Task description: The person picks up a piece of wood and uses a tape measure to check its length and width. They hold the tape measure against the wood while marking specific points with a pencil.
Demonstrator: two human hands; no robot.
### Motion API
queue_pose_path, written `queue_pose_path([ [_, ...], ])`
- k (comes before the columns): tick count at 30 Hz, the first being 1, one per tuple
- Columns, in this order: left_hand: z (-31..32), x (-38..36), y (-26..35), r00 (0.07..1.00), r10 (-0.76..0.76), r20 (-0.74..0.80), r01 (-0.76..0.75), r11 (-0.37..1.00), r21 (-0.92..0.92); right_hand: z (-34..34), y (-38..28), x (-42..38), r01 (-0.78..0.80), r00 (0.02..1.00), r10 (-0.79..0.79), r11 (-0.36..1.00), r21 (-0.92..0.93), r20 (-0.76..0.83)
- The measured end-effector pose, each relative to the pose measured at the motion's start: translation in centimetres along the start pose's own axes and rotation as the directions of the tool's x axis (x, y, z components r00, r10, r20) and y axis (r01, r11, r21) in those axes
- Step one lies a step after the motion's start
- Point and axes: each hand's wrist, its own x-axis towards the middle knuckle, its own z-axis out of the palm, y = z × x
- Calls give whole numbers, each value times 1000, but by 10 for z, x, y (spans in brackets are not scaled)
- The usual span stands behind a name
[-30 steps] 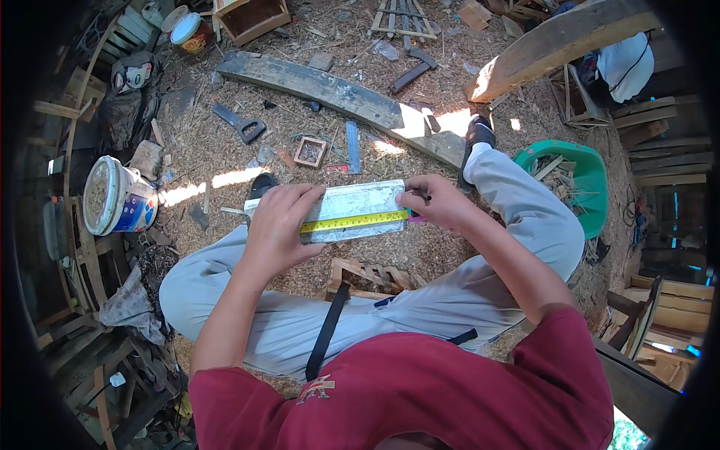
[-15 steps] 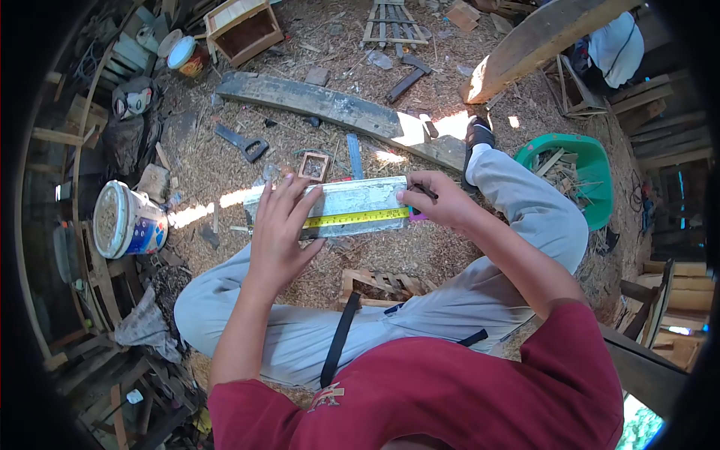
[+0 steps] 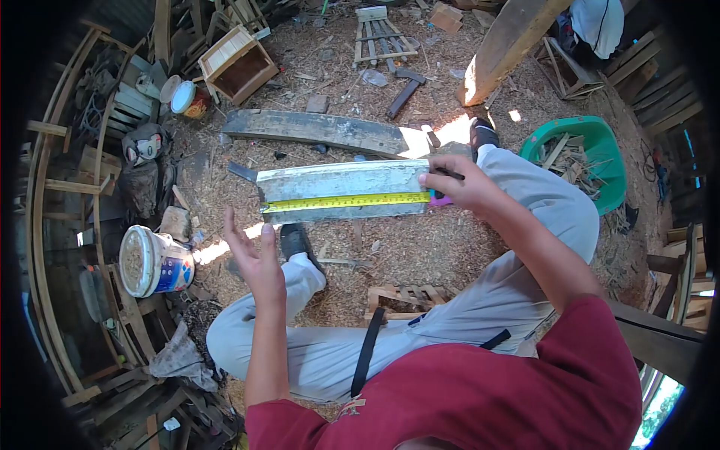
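A weathered, whitish wooden board is held up lengthwise in front of me. Along it stretches the yellow blade of a tape measure, its pink and teal case partly hidden at the right end. My right hand grips the board's right end together with the tape measure, and a dark, thin stick-like thing shows between its fingers. Just below the board's left end, my left hand is open with fingers spread, apart from the board and holding nothing.
Wood shavings cover the ground. A long thick plank lies beyond the board, near a wooden post. A green tub of scraps stands right, a white bucket left, and a wooden box at the back. A slatted wooden piece lies between my legs.
My left hand has let go of the board's left end and moved down and left, fingers opening. The right hand still grips the board and tape. The camera view has shifted slightly.
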Motion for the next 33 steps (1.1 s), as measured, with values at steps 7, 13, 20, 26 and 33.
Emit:
queue_pose_path([
  [7,-14,0,-19,870,-310,384,487,666,-565,-8,-15,-6,1,998,-7,995,100,67],
  [13,0,-12,5,863,-236,446,482,646,-592,-9,-15,-7,0,989,-21,989,147,144],
  [20,-7,-14,-1,840,-167,516,491,638,-593,-5,-17,-10,-51,990,28,984,173,135],
  [26,-3,-18,-4,852,-213,478,497,617,-610,-3,-25,-11,-57,990,38,989,138,139],
  [33,-3,-19,-8,863,-234,448,488,615,-619,-1,-18,-12,-37,998,29,990,133,63],
])
